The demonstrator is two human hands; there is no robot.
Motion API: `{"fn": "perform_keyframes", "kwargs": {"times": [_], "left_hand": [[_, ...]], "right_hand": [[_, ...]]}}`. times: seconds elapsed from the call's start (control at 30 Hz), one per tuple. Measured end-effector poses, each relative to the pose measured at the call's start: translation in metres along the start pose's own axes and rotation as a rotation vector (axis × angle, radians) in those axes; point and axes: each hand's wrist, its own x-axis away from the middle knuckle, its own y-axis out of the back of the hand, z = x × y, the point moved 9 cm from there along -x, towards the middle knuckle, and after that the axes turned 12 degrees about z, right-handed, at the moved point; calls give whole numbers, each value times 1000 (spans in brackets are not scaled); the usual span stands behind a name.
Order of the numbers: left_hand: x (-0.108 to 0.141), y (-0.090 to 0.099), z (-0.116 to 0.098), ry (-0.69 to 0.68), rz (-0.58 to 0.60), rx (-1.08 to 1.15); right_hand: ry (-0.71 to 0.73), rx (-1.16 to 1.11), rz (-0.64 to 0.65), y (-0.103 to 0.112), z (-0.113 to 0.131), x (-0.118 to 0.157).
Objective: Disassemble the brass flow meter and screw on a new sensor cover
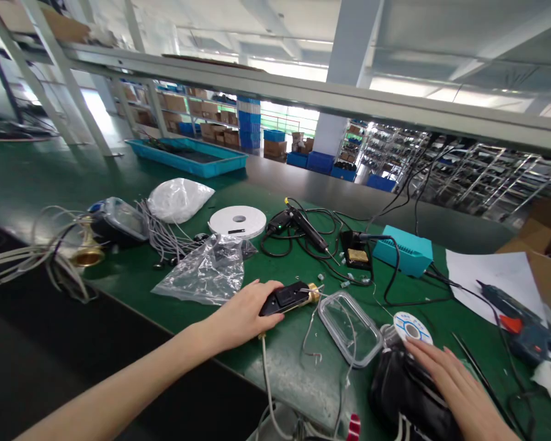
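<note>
My left hand (245,312) is closed round a black rectangular device (284,297) with a brass-coloured end (313,293), lying low over the bench. A pale cable (267,367) runs down from it, and thin wires come out at the brass end. My right hand (450,380) lies with fingers stretched out over a shiny black object (406,392), whose kind I cannot make out. Its fingertips reach the edge of a solder wire spool (412,329) with a white and blue label. Between my hands sits a clear plastic tray (349,327) with thin wires across it.
Behind the hands lie a soldering iron (307,228) with tangled cords, its stand (358,257) and a teal box (404,250). A glue gun (523,331) is at right. Plastic bags (206,269), a white reel (257,222) and bundled cables (165,236) lie at left; a blue tray (229,164) stands behind.
</note>
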Motion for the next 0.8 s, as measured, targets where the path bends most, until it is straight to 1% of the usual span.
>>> {"fn": "perform_keyframes", "kwargs": {"times": [0.07, 0.1, 0.13, 0.2, 0.27, 0.33, 0.4, 0.5, 0.6, 0.7, 0.8], "left_hand": [[3, 1, -1, 12, -88, 8], [4, 0, -1, 22, -123, 5], [5, -1, -2, 29, -148, -3], [5, -4, -1, 54, -182, -17], [5, -7, 1, 85, -197, -20], [5, -8, 1, 116, -198, -11], [6, -8, 1, 153, -198, 6], [9, -5, 0, 202, -178, 50], [9, -6, 0, 231, -138, 122], [4, -16, 9, 260, -95, 179], [-4, -29, 22, 265, -91, 201]], "right_hand": [[-46, -93, -52, 27, 6, -31], [-94, -137, -64, 36, 6, -52], [-125, -186, -55, 41, 6, -76], [-111, -246, -19, 44, 11, -131], [-96, -212, 55, 36, 13, -187], [-139, -182, 144, 21, 8, -237], [-153, -182, 142, 13, 4, -277], [-187, -183, 120, -2, -5, -320], [-276, -180, 150, -24, -18, -352], [-328, -197, 218, -47, -24, -377], [-334, -237, 252, -57, -26, -394]]}}
